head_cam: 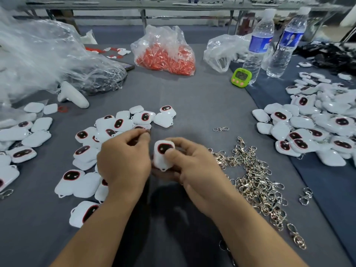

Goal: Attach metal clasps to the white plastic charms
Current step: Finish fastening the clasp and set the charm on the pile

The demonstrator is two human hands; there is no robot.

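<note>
Right hand [192,164] holds one white charm [163,157] above the grey desk [202,105], thumb pressed on its front, dark face panel up, small loop at the lower edge. Left hand [123,160] is pinched shut at the fingertips beside the charm's upper left; something small sits in the pinch, too hidden to identify. Loose pile of metal clasps [256,182] lies just right of the right hand; one stray clasp [221,129] farther back. More charms [119,122] spread behind and left of the hands, partly covered by the left hand; a larger heap of charms [312,128] at right runs off frame. Green timer [241,77]: digits unreadable. Bag of red pieces [165,54] at rear, contents indistinct.
</note>
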